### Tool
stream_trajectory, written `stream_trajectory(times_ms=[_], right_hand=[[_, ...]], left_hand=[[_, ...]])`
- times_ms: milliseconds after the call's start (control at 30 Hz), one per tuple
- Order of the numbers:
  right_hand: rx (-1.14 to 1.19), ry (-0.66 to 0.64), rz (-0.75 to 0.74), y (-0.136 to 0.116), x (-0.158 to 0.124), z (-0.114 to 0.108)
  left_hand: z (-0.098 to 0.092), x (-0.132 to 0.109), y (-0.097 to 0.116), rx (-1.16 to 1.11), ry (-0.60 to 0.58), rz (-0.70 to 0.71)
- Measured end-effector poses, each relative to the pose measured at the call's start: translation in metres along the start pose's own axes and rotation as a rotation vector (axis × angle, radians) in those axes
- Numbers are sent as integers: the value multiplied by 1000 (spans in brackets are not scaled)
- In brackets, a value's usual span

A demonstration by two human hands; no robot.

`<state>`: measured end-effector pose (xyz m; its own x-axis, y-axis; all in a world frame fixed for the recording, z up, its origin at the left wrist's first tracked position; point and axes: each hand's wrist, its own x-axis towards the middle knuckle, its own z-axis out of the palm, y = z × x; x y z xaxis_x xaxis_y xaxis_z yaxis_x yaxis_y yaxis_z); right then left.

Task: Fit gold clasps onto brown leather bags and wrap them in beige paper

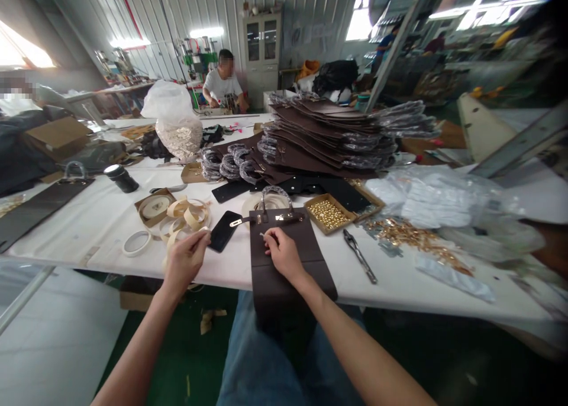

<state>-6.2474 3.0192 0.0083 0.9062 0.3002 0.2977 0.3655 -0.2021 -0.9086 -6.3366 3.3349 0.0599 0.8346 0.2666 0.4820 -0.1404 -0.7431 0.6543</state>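
A dark brown bag panel lies in front of me, its lower end hanging over the table edge toward my lap. It has plastic-wrapped handles and gold metal fittings at its top. Above its middle, my right hand is closed in a pinch on a small pale piece. My left hand is also pinched, just in front of loose beige tape; what its fingertips hold is too small to make out. A black phone lies between the left hand and the panel.
A box of gold studs, a metal hand tool and loose gold hardware lie to the right. Stacked brown panels rise behind. At left are a tape roll and black jar. A co-worker sits beyond.
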Motion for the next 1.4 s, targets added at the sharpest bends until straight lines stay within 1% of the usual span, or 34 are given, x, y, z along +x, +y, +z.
stream_trajectory(times_ms=[67,100,133,200,300,400,500,567,633,667,700,733,800,867,900,967,1067,1133,1267,1400], right_hand=[[-149,15,-28,0,5,-2],[-231,14,-60,0,7,-6],[-293,13,-88,-1,8,-11],[-333,11,-117,0,12,-27],[-274,-8,-119,5,24,-52],[-193,-5,-105,13,38,-67],[-107,42,-86,23,46,-71],[-60,62,-65,31,47,-72],[-30,55,-57,39,45,-72],[-18,46,-59,42,45,-73],[-5,40,-62,45,44,-74],[9,35,-63,47,44,-75],[34,29,-59,50,46,-76],[45,17,-48,50,48,-78],[42,8,-44,49,49,-79],[27,-8,-45,48,50,-80],[1,-4,-57,47,51,-80],[-12,5,-63,46,51,-81],[-46,12,-73,45,53,-80],[-62,21,-76,43,56,-80]], left_hand=[[14,-1,-15,62,-127,121],[22,-3,-23,101,-167,162],[29,-5,-31,136,-195,186],[40,-10,-44,180,-207,190],[42,-15,-54,260,-200,178],[35,-12,-52,403,-226,238],[28,-7,-43,455,-228,280],[29,-6,-34,439,-171,281],[36,-7,-20,362,-83,289],[43,-8,-10,295,-54,296],[53,-10,3,213,-46,309],[64,-12,17,123,-62,327],[91,-16,48,-42,-164,379],[121,-17,77,-148,-293,411],[135,-17,88,-171,-336,402],[161,-13,103,-171,-369,336],[189,-4,106,-137,-369,248],[199,1,102,-114,-388,262],[209,4,97,-29,-398,324],[216,4,99,42,-412,323]])
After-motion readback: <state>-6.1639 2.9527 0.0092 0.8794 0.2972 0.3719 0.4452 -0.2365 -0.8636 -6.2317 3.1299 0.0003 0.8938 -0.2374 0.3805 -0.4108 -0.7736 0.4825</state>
